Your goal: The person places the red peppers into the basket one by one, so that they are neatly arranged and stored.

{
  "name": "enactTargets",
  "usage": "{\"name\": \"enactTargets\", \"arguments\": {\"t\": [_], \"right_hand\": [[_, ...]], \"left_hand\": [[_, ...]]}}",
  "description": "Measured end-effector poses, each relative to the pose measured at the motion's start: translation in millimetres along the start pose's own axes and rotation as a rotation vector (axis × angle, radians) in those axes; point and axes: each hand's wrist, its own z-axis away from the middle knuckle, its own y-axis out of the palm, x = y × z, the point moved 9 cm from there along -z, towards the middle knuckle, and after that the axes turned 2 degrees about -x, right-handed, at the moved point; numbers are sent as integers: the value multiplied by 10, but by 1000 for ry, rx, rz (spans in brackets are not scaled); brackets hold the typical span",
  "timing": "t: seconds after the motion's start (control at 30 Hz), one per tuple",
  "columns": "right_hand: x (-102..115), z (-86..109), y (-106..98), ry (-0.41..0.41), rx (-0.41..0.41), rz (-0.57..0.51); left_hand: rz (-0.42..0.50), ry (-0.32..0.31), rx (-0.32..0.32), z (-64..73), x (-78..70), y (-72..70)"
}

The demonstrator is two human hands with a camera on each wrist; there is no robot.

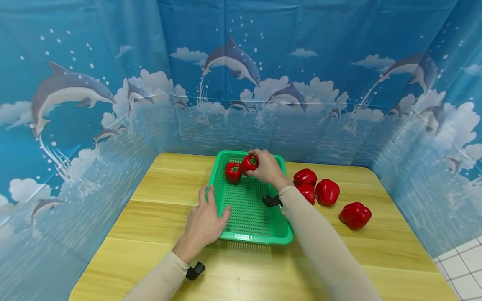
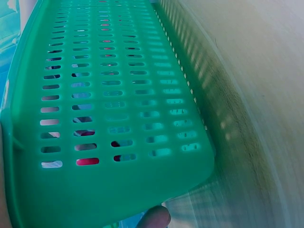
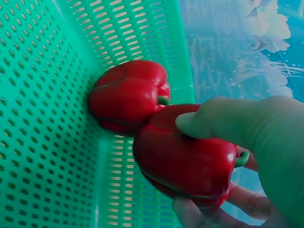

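Note:
My right hand [image 1: 265, 167] pinches a red bell pepper [image 3: 187, 156] at the far end of the green basket [image 1: 244, 237], thumb on one side and fingers on the other. Its green stem points toward the palm in the right wrist view. Close against it, a second red bell pepper [image 1: 233, 173] sits in the basket by the far left corner. My left hand [image 1: 205, 221] holds the basket's near left corner, thumb over the inside and fingers along the left wall. A fingertip [image 2: 156, 217] shows beyond that corner in the left wrist view; the other fingers are hidden there.
Several more red peppers lie on the wooden table [image 1: 169, 175] right of the basket, one [image 1: 355, 215] apart from the others. My right forearm partly covers another pepper [image 1: 308, 193]. A blue dolphin-print curtain [image 1: 241, 125] surrounds the table's back and sides.

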Motion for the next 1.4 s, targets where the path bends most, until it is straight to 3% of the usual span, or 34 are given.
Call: {"name": "enactTargets", "arguments": {"t": [0.33,0.7,1.07,1.4], "right_hand": [[-156,10,107,72,31,13],[-245,-13,306,42,82,86],[-204,11,280,62,66,110],[-240,54,239,160,69,138]], "left_hand": [[-5,7,-16,1,-7,-22],[7,0,-3,2,-2,-8],[0,3,-12,-7,3,0],[3,-4,-11,-6,2,-2]]}}
